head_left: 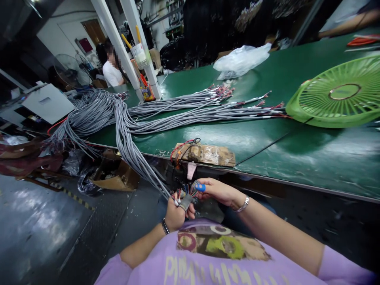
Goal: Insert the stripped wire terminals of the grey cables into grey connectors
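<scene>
My left hand (175, 213) is closed around the ends of a bundle of grey cables (139, 162), in front of my body below the table edge. Thin coloured wires (190, 190) fan out from the stripped ends, beside a flat greyish piece (185, 202) at my left fingers. My right hand (218, 190) pinches at the tips of these wires; a blue cover (200, 187) is on one of its digits. What lies exactly between the right fingertips is too small to make out. The cables run up onto the table.
On the green table (267, 158) lie more grey cables (190, 116), a green fan (332, 93), a plastic bag (240, 61) and a wooden block (210, 154) with wires at the near edge. A white post (142, 47) rises behind. Another person (112, 67) sits farther back.
</scene>
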A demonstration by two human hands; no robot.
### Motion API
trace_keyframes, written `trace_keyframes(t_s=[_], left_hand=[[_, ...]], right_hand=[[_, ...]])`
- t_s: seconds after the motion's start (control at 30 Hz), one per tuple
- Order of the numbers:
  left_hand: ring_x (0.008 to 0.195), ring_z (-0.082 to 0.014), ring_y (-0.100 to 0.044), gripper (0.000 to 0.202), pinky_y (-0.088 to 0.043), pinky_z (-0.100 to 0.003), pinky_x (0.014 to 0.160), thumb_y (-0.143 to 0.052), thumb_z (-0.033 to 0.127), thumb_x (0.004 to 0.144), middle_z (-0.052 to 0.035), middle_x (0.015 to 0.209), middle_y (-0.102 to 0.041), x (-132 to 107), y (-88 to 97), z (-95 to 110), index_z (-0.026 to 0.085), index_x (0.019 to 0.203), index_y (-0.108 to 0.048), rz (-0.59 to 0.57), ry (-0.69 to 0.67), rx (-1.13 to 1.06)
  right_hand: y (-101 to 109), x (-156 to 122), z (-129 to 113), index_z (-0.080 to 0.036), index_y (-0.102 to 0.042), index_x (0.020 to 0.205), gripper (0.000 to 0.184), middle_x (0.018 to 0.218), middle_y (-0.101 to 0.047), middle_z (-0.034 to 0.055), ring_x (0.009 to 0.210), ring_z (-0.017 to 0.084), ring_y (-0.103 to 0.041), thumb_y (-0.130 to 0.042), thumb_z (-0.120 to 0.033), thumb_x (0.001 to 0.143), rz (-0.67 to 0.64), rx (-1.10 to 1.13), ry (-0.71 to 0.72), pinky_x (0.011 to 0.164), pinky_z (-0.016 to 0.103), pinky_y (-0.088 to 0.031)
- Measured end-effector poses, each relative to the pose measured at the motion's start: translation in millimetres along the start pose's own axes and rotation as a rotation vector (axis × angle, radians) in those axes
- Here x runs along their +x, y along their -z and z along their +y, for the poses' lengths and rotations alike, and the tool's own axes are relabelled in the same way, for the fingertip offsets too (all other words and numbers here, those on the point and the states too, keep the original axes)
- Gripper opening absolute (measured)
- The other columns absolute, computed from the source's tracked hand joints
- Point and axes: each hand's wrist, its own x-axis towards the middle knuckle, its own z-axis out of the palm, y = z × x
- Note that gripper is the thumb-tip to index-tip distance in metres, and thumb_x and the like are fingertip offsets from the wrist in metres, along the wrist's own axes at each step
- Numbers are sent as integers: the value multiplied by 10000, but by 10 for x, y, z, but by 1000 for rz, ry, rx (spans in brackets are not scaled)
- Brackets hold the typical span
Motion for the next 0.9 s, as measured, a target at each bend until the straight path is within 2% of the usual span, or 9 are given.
trace_keyframes(t_s=[0.17,0.3,0.4,0.53,0.63,0.8,0.9], left_hand=[[377,-101,-533,403,-331,-191,384,-597,500,752,-18,439,-567,6,-2,51,147,562,-566,-121,41,77],[374,-110,-540,343,-326,-188,366,-642,439,720,-35,449,-593,40,12,70,134,577,-579,-219,118,89],[358,-107,-535,347,-303,-177,347,-610,419,741,-36,436,-586,74,14,56,122,565,-573,-198,126,11],[347,-109,-538,300,-288,-173,338,-610,418,742,-19,459,-608,104,-15,1,125,685,-577,-70,79,-142],[352,-112,-546,329,-290,-177,341,-604,442,752,-30,480,-623,113,-45,-38,123,678,-572,-35,45,-160],[393,-134,-581,384,-333,-187,356,-604,487,749,-57,498,-639,101,-32,-34,124,626,-573,-107,48,-91],[421,-149,-599,401,-402,-211,391,-611,504,739,-68,508,-646,73,14,-4,124,616,-581,-200,56,-26]], right_hand=[[-109,37,-88,-139,-642,625,203,587,-609,-8,533,88,-500,-731,-319,656,14,-176,115,545,219,-410],[-195,53,-85,-133,-649,660,254,620,-612,-4,575,108,-504,-713,-379,662,-3,-324,180,575,237,-409],[-200,23,-88,-130,-641,698,334,642,-597,-5,598,109,-495,-656,-463,704,42,-366,212,602,246,-408],[-164,-63,-32,-136,-617,795,390,693,-594,3,613,105,-497,-626,-518,719,108,-258,191,606,245,-403],[-202,-105,78,-153,-569,806,366,670,-601,4,573,105,-510,-640,-501,719,134,-145,184,558,243,-387],[-343,-92,144,-185,-489,711,321,476,-552,-30,451,118,-514,-630,-472,737,125,-44,220,498,261,-387],[-380,-60,83,-193,-485,712,295,448,-545,-43,413,121,-513,-623,-452,747,37,-87,206,470,259,-397]])
